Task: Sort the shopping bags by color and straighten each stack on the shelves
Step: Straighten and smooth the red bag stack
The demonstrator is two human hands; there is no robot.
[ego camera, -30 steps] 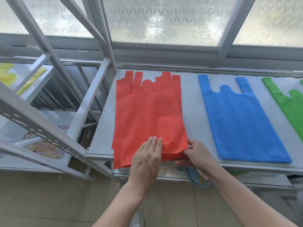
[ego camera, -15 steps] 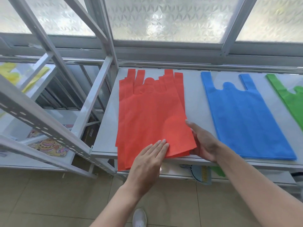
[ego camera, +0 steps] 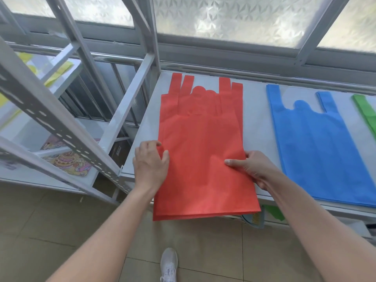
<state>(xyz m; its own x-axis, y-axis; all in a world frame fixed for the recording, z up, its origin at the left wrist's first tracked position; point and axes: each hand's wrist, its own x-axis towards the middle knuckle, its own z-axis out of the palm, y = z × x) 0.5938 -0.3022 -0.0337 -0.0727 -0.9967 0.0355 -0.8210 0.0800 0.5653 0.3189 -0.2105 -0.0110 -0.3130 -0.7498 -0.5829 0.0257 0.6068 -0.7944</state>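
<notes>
Head camera puts the red bags point(ego camera: 201, 149) in the middle of my picture, lying flat on the grey shelf point(ego camera: 256, 119) with their handles at the far end. The handles fan out unevenly, so the layers are not squared up. The stack's near end hangs over the shelf's near edge, above the floor point(ego camera: 61, 231).

I see the left hand point(ego camera: 150, 161) at the stack's left edge, fingers curled and thumb lying on the red fabric, gripping that edge. The right hand point(ego camera: 254, 167) holds the right edge, with its thumb on top and its fingers tucked out of sight beneath.

Left of the stack, a strip of bare shelf runs to the shelf's left edge. On the right there is a wider bare strip before the blue bag point(ego camera: 317, 147), which lies flat and apart from the red. A green bag point(ego camera: 366, 117) lies further right, cut off by the frame.

Far left, on a separate rack, lie yellow bags point(ego camera: 59, 71). One white shoe point(ego camera: 168, 263) stands on the floor below.
</notes>
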